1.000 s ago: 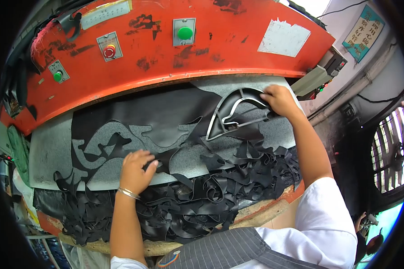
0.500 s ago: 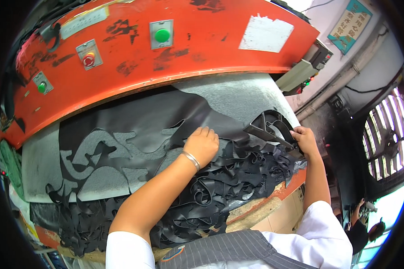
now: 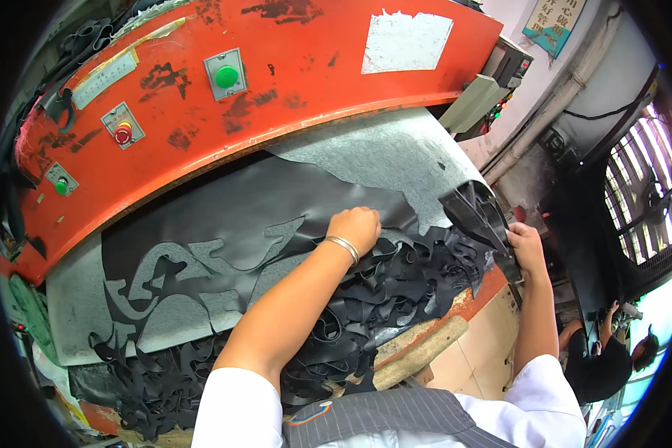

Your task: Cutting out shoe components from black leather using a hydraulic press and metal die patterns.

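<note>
press (image 3: pixel 299 67): orange-red (smudged black) | sheet (image 3: pixel 224 198): black | board (image 3: pixel 396 149): speckled grey | apron (image 3: pixel 396 412): grey, pinstriped

The place is a workshop. A scuffed orange machine (image 3: pixel 336 101) with green and red push buttons (image 3: pixel 226 76) spans a grey desk (image 3: pixel 366 142), where a black sheet (image 3: pixel 201 201) has curved gaps cut through it and dark offcuts (image 3: pixel 403 287) lie heaped along the near edge. A pipe (image 3: pixel 552 110) runs along the wall (image 3: pixel 620 78); another person (image 3: pixel 605 369) shows at far right.
</note>
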A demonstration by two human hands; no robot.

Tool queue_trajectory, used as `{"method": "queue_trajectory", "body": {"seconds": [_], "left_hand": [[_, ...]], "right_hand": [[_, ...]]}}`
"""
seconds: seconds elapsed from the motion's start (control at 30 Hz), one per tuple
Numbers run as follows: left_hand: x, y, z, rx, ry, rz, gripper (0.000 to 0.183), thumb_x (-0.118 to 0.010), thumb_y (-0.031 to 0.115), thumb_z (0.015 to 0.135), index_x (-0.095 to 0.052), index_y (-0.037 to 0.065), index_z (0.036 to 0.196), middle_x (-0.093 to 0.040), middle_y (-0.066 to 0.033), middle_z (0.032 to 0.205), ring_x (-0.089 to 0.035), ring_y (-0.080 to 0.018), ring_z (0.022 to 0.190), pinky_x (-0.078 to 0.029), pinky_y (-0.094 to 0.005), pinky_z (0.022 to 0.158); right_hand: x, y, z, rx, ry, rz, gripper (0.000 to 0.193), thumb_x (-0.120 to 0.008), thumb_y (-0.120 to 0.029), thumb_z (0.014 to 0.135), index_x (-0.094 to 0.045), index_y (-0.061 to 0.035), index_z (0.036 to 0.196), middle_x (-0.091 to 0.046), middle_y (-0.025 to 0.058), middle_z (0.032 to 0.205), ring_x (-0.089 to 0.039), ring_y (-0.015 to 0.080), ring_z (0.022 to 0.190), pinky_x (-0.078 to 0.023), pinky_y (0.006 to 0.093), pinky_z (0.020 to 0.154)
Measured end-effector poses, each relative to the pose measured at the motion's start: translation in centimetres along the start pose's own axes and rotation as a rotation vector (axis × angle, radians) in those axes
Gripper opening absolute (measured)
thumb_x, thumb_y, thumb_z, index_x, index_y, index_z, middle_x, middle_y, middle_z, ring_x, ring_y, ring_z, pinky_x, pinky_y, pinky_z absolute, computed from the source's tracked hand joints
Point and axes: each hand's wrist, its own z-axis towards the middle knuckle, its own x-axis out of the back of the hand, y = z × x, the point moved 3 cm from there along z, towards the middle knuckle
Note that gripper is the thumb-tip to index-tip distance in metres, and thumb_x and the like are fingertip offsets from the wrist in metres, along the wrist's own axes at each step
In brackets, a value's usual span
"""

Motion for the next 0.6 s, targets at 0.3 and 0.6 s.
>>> {"method": "queue_trajectory", "body": {"seconds": [0.3, 0.6], "left_hand": [[1.2, 0.5, -8.6, 0.093, 0.343, -1.379, 0.047, -0.070, 0.027, 0.087, -0.056, -0.001, 0.123, -0.057, -0.0174, 0.126, -0.056, -0.0239, 0.115, -0.044, -0.0353, 0.095], [6.1, -1.0, -20.6, 0.242, 0.791, -0.847, 0.036, -0.059, 0.032, 0.094, -0.061, -0.001, 0.108, -0.065, -0.0094, 0.101, -0.061, -0.0221, 0.090, -0.047, -0.0349, 0.083]], "right_hand": [[-15.7, -6.7, -1.9, -0.015, -0.621, 0.323, 0.017, -0.061, -0.007, 0.088, -0.068, 0.0016, 0.101, -0.067, 0.0009, 0.085, -0.058, 0.0083, 0.075, -0.047, 0.0246, 0.065], [-26.9, -12.3, -11.8, 0.163, -1.188, 0.139, 0.021, -0.069, -0.018, 0.084, -0.066, 0.0010, 0.092, -0.064, 0.0033, 0.074, -0.056, 0.0089, 0.070, -0.046, 0.0285, 0.065]]}}
